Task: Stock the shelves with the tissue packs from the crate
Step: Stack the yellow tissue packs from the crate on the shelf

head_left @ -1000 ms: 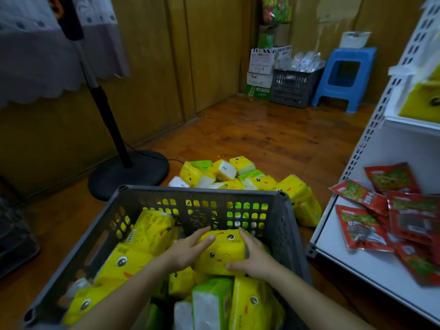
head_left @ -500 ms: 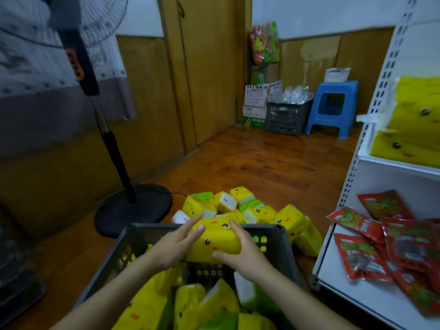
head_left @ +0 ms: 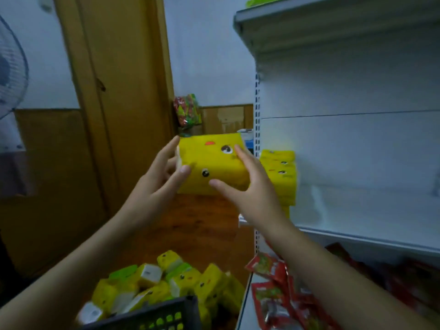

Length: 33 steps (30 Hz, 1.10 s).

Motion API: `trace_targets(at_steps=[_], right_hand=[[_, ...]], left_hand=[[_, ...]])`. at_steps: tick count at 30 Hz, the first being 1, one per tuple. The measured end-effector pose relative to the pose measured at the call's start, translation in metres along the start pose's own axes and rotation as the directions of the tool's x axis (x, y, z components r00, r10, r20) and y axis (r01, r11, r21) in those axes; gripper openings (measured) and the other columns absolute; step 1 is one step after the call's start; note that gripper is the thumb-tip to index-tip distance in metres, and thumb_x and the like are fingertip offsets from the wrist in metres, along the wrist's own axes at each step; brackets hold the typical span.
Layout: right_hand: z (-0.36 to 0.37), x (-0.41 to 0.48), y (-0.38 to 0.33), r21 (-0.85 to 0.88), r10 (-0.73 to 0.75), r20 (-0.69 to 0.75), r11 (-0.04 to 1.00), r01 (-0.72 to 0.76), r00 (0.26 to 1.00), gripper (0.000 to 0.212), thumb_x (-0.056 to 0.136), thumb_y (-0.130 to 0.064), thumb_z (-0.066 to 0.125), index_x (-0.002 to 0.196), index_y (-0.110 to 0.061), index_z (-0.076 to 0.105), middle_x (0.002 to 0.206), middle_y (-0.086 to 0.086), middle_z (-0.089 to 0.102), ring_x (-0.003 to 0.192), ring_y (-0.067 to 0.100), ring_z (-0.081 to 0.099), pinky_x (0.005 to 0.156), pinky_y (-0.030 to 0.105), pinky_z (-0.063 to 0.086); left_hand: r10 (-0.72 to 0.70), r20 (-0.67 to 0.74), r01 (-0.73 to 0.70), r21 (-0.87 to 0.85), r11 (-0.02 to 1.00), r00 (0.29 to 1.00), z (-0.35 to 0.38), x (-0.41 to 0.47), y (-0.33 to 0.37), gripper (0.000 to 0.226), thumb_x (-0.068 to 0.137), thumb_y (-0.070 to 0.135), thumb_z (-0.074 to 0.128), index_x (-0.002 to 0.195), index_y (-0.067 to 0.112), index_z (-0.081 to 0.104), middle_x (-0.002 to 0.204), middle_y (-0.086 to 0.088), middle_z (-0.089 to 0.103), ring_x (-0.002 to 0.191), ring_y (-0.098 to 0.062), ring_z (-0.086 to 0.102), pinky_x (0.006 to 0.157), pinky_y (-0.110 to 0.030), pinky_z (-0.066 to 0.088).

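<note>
A yellow tissue pack (head_left: pixel 212 163) with a cartoon face is raised at chest height, tilted, between both hands. My left hand (head_left: pixel 157 179) holds its left end, thumb on the front. My right hand (head_left: pixel 250 186) grips its right side with fingers spread over the face. To the right, a stack of yellow tissue packs (head_left: pixel 282 177) stands at the left end of the white middle shelf (head_left: pixel 369 210). Only the far rim of the grey crate (head_left: pixel 154 315) shows at the bottom edge.
Several yellow and green tissue packs (head_left: pixel 171 282) lie piled on the wooden floor beyond the crate. Red snack packets (head_left: pixel 273 294) cover the lower shelf. A fan (head_left: pixel 9 75) stands at left, a wooden door (head_left: pixel 123 91) behind. An upper shelf (head_left: pixel 333 17) overhangs.
Both hands have lifted the yellow pack out of the crate and up toward the middle shelf. My view has swung up and to the right, so the crate has dropped to the bottom edge.
</note>
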State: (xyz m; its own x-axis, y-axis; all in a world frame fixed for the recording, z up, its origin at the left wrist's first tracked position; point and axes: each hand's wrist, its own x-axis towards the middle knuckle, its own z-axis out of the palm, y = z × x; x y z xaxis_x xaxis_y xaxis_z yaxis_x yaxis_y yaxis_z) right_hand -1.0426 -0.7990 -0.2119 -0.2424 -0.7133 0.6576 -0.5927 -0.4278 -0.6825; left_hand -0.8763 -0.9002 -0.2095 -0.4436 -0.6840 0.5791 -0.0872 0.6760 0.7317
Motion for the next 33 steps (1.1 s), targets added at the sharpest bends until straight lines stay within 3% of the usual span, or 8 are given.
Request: trace_targets(at_steps=[5,8,11,13,19,23,28,33], right_hand=[[-0.108,0.024,0.03,-0.041,0.036,-0.204,0.998,-0.045,0.978,0.076,0.076,-0.036,0.071,0.142,-0.027,0.033,0.147,-0.006,0.034,0.134,0.009,0.033,0.11,0.031,0.032],[-0.156,0.021,0.066,-0.062,0.091,-0.313,0.991,-0.116,0.945,0.075,0.076,-0.035,0.072,0.141,-0.025,0.036,0.146,-0.005,0.037,0.133,0.01,0.035,0.108,0.027,0.032],[-0.194,0.015,0.115,-0.028,0.202,-0.412,0.972,-0.233,0.888,0.074,0.076,-0.035,0.073,0.14,-0.023,0.038,0.144,-0.002,0.041,0.13,0.014,0.04,0.105,0.028,0.035],[-0.207,0.01,0.149,-0.032,0.304,-0.401,0.938,-0.345,0.864,0.073,0.076,-0.034,0.074,0.139,-0.02,0.04,0.141,0.002,0.045,0.127,0.018,0.044,0.101,0.028,0.036],[-0.194,0.009,0.225,-0.271,0.48,-0.143,0.822,-0.501,0.865,0.081,0.07,-0.037,0.078,0.138,-0.011,0.042,0.138,0.009,0.048,0.123,0.022,0.047,0.099,0.027,0.036],[-0.181,0.034,0.237,-0.328,0.484,-0.165,0.795,-0.511,0.859,0.081,0.074,-0.039,0.075,0.139,-0.008,0.039,0.14,0.012,0.043,0.128,0.024,0.042,0.101,0.03,0.034],[-0.163,0.056,0.259,-0.366,0.466,-0.222,0.774,-0.516,0.857,0.07,0.07,-0.047,0.074,0.126,-0.011,0.051,0.13,0.012,0.051,0.117,0.026,0.051,0.09,0.035,0.043],[-0.149,0.076,0.27,-0.383,0.477,-0.272,0.743,-0.549,0.836,0.07,0.075,-0.042,0.072,0.13,-0.01,0.044,0.135,0.015,0.043,0.119,0.03,0.049,0.092,0.037,0.043]], left_hand=[[0.171,0.131,-0.161,-0.082,0.984,0.977,0.104,0.046,0.075,0.065,0.088,0.055,0.048,0.143,0.04,0.018,0.136,-0.002,0.052,0.112,-0.016,0.058,0.078,-0.016,0.05],[0.165,0.215,-0.156,-0.059,0.986,0.963,0.165,0.069,0.08,0.072,0.077,0.069,0.048,0.139,0.047,0.02,0.139,-0.012,0.049,0.122,-0.025,0.051,0.09,-0.037,0.047],[0.156,0.32,-0.184,0.058,0.981,0.935,0.219,0.082,0.079,0.075,0.08,0.064,0.05,0.144,0.043,0.017,0.145,-0.003,0.041,0.1,-0.001,0.057,0.093,-0.033,0.046],[0.145,0.32,-0.228,0.237,0.944,0.936,0.235,0.084,0.068,0.068,0.088,0.054,0.046,0.147,0.037,0.016,0.146,0.001,0.039,0.108,-0.009,0.056,0.093,-0.031,0.045],[-0.11,0.342,-0.227,0.797,0.559,0.933,0.211,0.092,0.021,0.111,0.048,0.091,-0.016,0.146,0.045,0.009,0.156,0.003,0.019,0.142,-0.02,0.022,0.113,-0.038,0.02],[-0.184,0.331,-0.182,0.815,0.55,0.926,0.203,0.091,0.01,0.119,0.039,0.093,-0.02,0.144,0.048,0.014,0.153,0.004,0.028,0.14,-0.021,0.025,0.112,-0.042,0.023],[-0.161,0.33,-0.203,0.827,0.523,0.93,0.21,0.092,0.004,0.085,0.07,0.085,0.005,0.146,0.045,0.011,0.152,0.002,0.03,0.14,-0.021,0.026,0.112,-0.039,0.022],[-0.07,0.306,-0.232,0.832,0.503,0.949,0.212,0.096,-0.013,0.112,0.046,0.09,-0.022,0.145,0.046,0.007,0.15,0.003,0.035,0.137,-0.022,0.032,0.109,-0.04,0.027]])
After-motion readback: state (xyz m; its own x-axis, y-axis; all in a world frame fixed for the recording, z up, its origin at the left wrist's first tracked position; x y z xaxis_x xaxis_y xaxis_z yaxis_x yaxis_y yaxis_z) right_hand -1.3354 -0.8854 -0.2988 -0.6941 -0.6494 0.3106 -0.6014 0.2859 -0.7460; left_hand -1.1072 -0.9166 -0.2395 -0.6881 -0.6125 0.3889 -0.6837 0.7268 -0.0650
